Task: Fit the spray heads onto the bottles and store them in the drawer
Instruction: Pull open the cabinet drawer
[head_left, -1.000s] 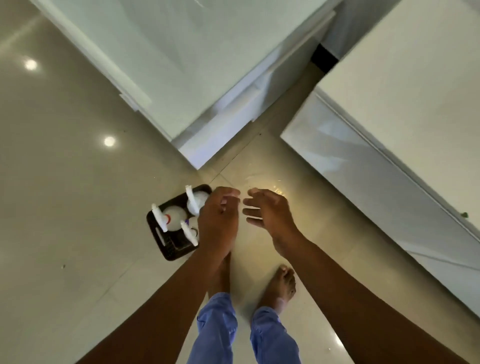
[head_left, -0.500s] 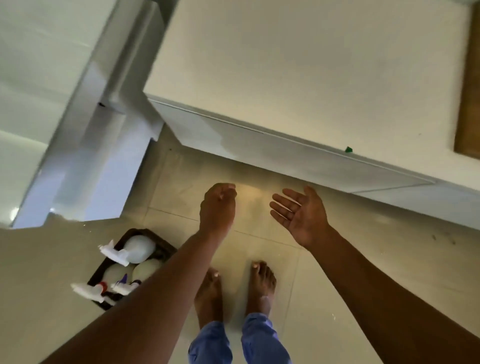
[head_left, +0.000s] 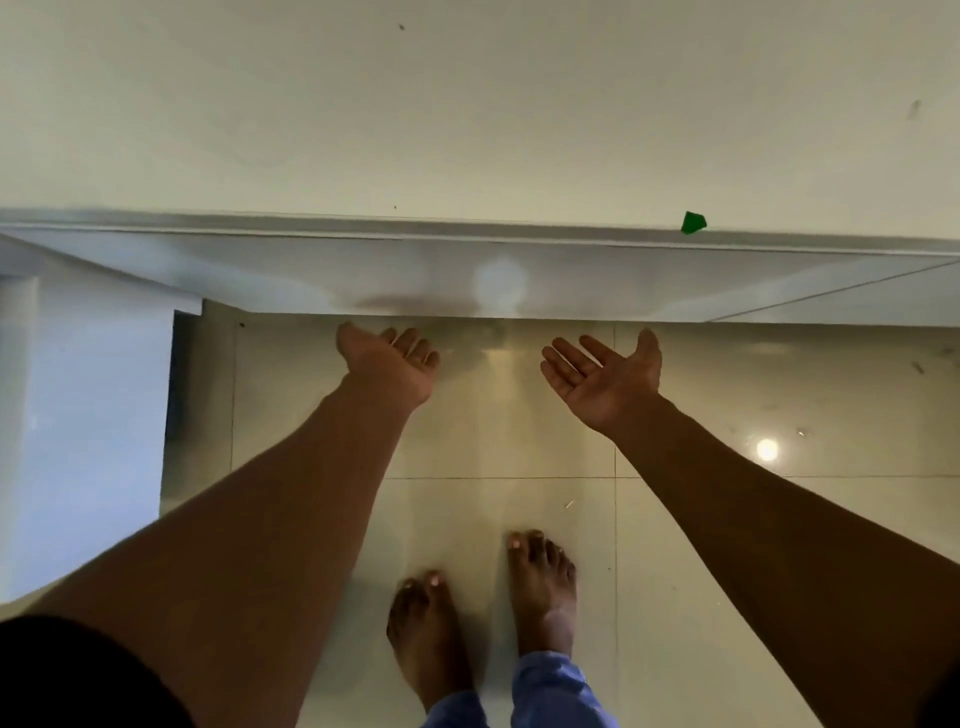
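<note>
I stand facing a white cabinet whose glossy drawer front (head_left: 467, 275) runs across the view under a white countertop (head_left: 467, 104). My left hand (head_left: 389, 364) reaches toward the bottom edge of that front, palm turned up, fingers curled slightly, holding nothing. My right hand (head_left: 602, 374) is beside it, palm up with fingers spread, also empty. Both hands sit just short of the drawer front, apart from it. The basket with the spray bottles is out of view.
A small green scrap (head_left: 692, 222) lies on the countertop edge at right. Another white unit (head_left: 83, 415) stands at left. Beige floor tiles (head_left: 727, 519) lie below, with my bare feet (head_left: 540, 587) near the bottom centre.
The view has swung right from the basket of spray bottles to the white cabinet, and the basket has left the frame. Both hands turned palm up and reached toward the drawer front.
</note>
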